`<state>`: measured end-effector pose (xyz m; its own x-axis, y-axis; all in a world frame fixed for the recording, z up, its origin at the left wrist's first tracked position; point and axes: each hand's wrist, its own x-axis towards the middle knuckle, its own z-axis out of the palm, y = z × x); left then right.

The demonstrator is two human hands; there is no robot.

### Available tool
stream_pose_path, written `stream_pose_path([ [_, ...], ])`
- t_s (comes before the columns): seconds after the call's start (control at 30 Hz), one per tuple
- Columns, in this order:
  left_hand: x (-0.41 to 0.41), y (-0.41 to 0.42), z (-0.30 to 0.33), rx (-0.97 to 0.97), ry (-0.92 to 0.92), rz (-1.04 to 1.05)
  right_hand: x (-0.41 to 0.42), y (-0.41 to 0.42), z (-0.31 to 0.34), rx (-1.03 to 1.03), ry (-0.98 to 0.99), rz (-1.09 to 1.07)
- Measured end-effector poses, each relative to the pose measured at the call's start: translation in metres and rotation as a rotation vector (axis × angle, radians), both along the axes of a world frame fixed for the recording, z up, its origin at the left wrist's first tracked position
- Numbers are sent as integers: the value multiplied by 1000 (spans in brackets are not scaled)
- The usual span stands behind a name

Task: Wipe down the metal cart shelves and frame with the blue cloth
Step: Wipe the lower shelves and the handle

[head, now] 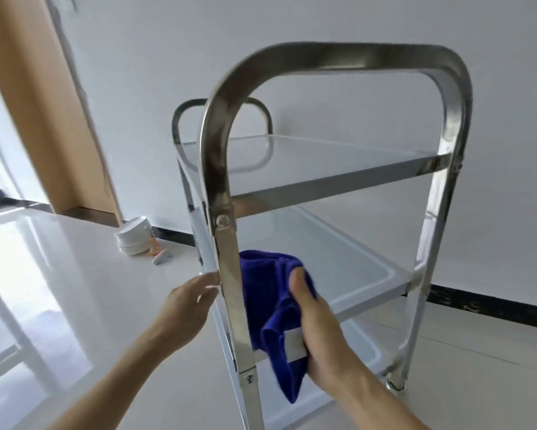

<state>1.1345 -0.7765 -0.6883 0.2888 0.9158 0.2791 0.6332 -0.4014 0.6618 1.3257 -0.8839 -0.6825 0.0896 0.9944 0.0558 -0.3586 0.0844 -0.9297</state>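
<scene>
Two bare hands work at the near end of a metal cart seen from the head camera. The right hand is clamped on a bunched blue cloth, thumb on top, fingers wrapped beneath; the cloth sits just inside the near left upright of the frame, pressed toward its inner edge above the middle shelf. A white label shows on the cloth beside the palm, and a loose corner hangs down past the shelf's near rim. The left hand is on the outer side of the same upright, fingers spread apart and holding nothing, their tips at or very near the post; whether they touch it cannot be told because of blur.

The curved handle bar arches over the top shelf, which is bare, with a smaller handle loop at the far end. A lower shelf's raised rim shows beneath, and one caster stands on the pale floor at the right.

Left of the cart the glossy floor lies open, apart from a stack of white dishes and a small orange-and-white item near the wall's dark skirting. A tan wooden panel leans along the left wall. Open floor also lies to the cart's right.
</scene>
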Motion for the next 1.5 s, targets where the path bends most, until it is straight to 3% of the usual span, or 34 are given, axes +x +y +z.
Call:
stream_pose_path([
  [0.1, -12, -31, 26, -98, -597, -1, 5, -12, 17, 51, 69, -168],
  [0.2, -10, -60, 49, -145, -895, -96, 2, -32, 50, 291, -6, -413],
  [0.3, -4, -71, 60, -71, -950, -49, -9, -32, 93, 741, -310, -534],
  [0.4, -10, -68, 81, 18, -1039, -44, -26, -3, 126, 966, -706, -695],
  [0.47, -17, -63, 97, 64, -998, -101, -40, 26, 132, 998, -1141, -812],
  [0.57, -19, -55, 106, 147, -796, -84, -67, 60, 120, 888, -1747, -670],
  [0.67, -23, -47, 103, 199, -794, -4, -70, 82, 113, 954, -1964, -656],
  [0.83, -34, -35, 100, 273, -680, 94, -48, 96, 120, 1173, -1963, -670],
  [0.93, -36, -31, 99, 284, -611, 129, 0, 93, 119, 1213, -1926, -783],
  [1.0, -37, -27, 100, 284, -560, 147, 48, 91, 115, 1165, -1926, -863],
  [1.17, -33, -28, 102, 284, -527, 147, 134, 79, 107, 824, -1964, -956],
  [1.27, -30, -30, 101, 288, -525, 167, 96, 86, 106, 761, -1842, -1026],
  [1.5, -35, -32, 100, 331, -480, 236, -54, 96, 106, 1032, -1789, -897],
])
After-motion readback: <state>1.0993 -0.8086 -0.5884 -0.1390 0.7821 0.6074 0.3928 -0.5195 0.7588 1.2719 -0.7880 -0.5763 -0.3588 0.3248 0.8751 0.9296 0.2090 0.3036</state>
